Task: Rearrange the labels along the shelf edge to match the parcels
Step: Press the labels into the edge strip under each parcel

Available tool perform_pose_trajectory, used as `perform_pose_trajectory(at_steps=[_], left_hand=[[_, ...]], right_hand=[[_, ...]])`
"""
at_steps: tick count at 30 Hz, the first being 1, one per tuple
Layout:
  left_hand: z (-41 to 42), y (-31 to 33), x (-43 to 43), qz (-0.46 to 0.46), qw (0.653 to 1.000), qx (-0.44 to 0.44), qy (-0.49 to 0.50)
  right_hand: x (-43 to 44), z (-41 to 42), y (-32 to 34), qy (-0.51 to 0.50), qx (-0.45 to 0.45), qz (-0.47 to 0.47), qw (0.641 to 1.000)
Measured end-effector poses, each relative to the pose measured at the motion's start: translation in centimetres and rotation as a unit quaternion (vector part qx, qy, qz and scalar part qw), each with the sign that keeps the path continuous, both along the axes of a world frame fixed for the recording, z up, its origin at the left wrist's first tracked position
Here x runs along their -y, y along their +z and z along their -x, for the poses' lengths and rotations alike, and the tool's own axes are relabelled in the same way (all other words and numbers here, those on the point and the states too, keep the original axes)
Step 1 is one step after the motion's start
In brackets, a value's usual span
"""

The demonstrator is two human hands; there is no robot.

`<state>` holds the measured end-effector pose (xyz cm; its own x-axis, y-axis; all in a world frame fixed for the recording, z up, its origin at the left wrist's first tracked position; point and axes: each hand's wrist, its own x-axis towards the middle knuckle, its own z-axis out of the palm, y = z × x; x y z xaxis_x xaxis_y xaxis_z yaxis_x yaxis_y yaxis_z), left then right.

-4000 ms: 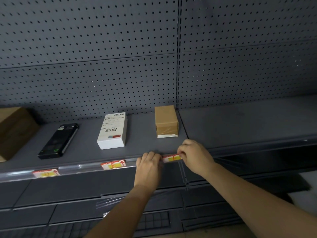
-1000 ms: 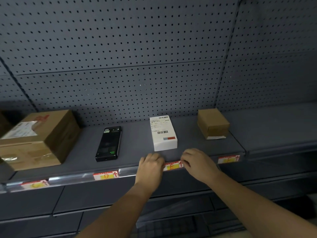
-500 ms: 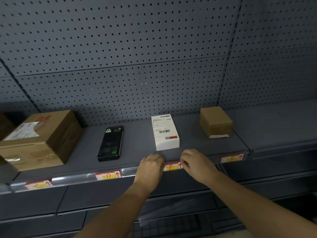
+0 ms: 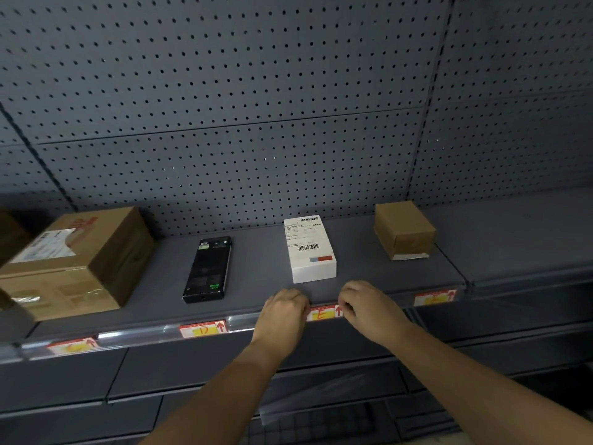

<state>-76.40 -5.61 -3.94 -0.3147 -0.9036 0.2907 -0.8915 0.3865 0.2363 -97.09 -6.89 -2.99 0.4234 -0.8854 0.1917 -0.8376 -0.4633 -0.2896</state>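
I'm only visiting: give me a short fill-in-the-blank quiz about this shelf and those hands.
The left hand and right hand meet at the label marked ___.
Right behind it stands a ___ box.
The next label leftwards reads ___.
The shelf edge shows ___ labels in all.
Missing words: E; white; D; four.

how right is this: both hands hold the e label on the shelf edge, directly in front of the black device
One detail is off. In the head view, the left hand and right hand do hold the E label on the shelf edge, but it sits directly in front of the white box, not the black device.
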Motion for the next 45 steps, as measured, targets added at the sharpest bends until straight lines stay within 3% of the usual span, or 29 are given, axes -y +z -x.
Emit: perform_pose_trajectory(at_steps=[6,16,24,32,45], left_hand=[[-2.5,2.2,-0.8,0.012,1.000,0.019,0.007],[-16.0,3.6,-3.6,0.037,0.994,0.039,0.094],[-24.4,1.4,-3.6,0.025,0.999,0.019,0.005],[-25.4,0.3,-3.2,0.021,0.999,0.010,-0.030],[-24.2,-0.2,-3.0,0.015,1.000,-0.003,0.001]], right_hand=[[0.1,-2.5,2.8,0.024,0.034,0.040,0.998],[-1.0,-15.8,3.5,0.099,0.041,0.054,0.993],[-2.6,-22.3,1.9,0.059,0.012,0.027,0.998],[-3.4,-23.7,1.1,0.002,-0.011,0.035,0.999],[-2.7,-23.8,0.4,0.026,-0.028,0.032,0.999]])
